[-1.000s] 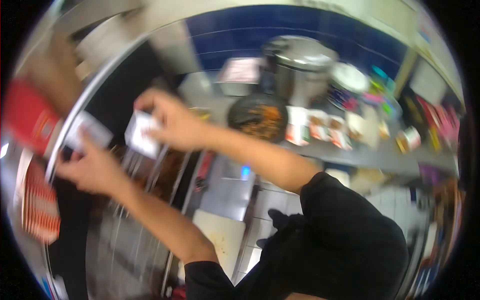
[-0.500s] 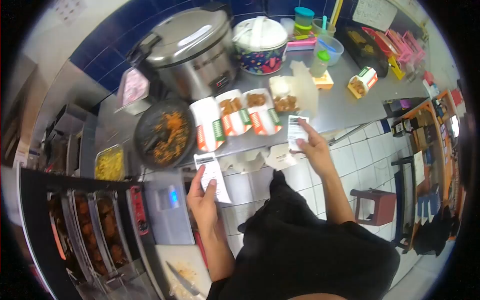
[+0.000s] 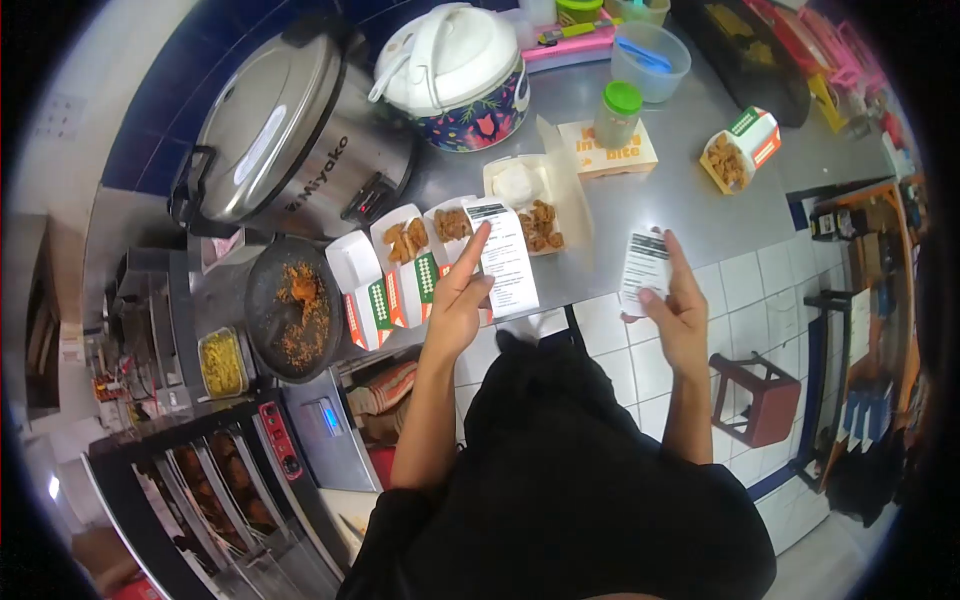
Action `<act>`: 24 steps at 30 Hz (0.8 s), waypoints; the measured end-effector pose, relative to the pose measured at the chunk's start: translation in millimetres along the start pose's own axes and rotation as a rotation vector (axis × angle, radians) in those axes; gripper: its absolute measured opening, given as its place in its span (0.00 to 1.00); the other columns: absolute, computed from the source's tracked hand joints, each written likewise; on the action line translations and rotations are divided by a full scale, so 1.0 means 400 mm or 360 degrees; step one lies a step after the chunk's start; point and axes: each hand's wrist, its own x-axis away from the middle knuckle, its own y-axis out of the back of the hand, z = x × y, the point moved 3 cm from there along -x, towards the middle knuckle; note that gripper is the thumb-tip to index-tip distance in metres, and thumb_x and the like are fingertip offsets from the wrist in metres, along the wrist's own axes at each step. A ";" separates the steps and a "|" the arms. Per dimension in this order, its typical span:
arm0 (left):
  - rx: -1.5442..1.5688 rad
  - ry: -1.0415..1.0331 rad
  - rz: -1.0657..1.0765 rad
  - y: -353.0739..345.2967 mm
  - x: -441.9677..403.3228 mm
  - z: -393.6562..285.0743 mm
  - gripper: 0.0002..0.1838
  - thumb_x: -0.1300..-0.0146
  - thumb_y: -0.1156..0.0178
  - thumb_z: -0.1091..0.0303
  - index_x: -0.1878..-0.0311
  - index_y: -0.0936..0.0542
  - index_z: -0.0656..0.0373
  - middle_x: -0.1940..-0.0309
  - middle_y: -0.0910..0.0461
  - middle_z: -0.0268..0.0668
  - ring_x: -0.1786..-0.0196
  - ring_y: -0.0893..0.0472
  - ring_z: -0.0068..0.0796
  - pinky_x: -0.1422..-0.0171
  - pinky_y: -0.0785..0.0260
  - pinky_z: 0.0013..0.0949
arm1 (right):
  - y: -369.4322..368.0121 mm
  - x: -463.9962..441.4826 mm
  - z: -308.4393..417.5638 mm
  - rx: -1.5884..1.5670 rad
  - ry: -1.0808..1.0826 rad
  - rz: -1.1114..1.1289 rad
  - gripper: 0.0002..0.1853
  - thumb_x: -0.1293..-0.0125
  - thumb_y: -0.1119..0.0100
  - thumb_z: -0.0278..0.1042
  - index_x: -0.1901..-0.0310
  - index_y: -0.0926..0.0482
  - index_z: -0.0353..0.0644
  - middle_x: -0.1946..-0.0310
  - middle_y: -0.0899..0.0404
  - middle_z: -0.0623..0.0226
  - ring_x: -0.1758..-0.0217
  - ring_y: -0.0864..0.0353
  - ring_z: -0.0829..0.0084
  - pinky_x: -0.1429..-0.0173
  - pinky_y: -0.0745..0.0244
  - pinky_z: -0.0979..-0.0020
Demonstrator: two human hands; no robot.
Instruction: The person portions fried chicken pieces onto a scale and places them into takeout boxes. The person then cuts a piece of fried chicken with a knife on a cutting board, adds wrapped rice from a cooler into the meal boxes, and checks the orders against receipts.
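My left hand point(image 3: 460, 312) is closed on a long printed receipt point(image 3: 508, 262), held over the front of the steel counter. A shorter printed receipt point(image 3: 645, 268) is pinched in my right hand point(image 3: 682, 308), to the right of the first. Behind the long receipt, an open box point(image 3: 516, 182) holds white rice and brown fried pieces. Partly covered by that receipt is a paper box of fried pieces point(image 3: 450, 225). Left of it stand another filled paper box point(image 3: 405, 240) and one with nothing seen inside point(image 3: 352, 262).
A large rice cooker point(image 3: 310, 165) and a flowered pot with white lid point(image 3: 455, 85) stand behind. At left are a stone mortar point(image 3: 265, 330) with orange paste and a tray of yellow food point(image 3: 222, 362). A green-lidded jar point(image 3: 617, 112) stands on a closed box point(image 3: 640, 160); a filled box point(image 3: 728, 160) sits farther right.
The view has turned to the right. My left hand has carried the long receipt up and right, in front of the boxes. My right hand still holds the shorter receipt, now further right.
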 end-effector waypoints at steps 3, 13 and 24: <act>-0.0097 0.0043 0.0119 -0.009 -0.095 0.039 0.36 0.35 0.51 0.81 0.21 0.37 0.54 0.66 0.24 0.28 0.69 0.31 0.15 0.60 0.35 0.22 | 0.065 0.023 0.026 0.0072 0.0038 -0.0240 0.38 0.32 0.51 0.11 0.21 0.48 0.37 0.24 0.40 0.56 0.43 0.19 0.71 0.51 0.14 0.70; -0.0803 0.0196 0.0387 -0.163 -0.498 0.245 0.39 0.39 0.54 0.81 0.21 0.42 0.58 0.47 0.19 0.48 0.62 0.15 0.36 0.66 0.17 0.35 | 0.116 0.210 0.041 0.0267 0.0066 -0.0838 0.36 0.31 0.53 0.14 0.21 0.46 0.38 0.26 0.36 0.55 0.48 0.18 0.74 0.54 0.13 0.71; -0.1385 -0.0098 0.0539 -0.181 -0.529 0.327 0.29 0.42 0.41 0.75 0.34 0.26 0.69 0.48 0.18 0.56 0.51 0.16 0.57 0.43 0.23 0.45 | 0.043 0.236 0.069 0.0064 0.0229 -0.0860 0.38 0.34 0.58 0.14 0.20 0.50 0.38 0.22 0.45 0.53 0.45 0.19 0.68 0.54 0.14 0.67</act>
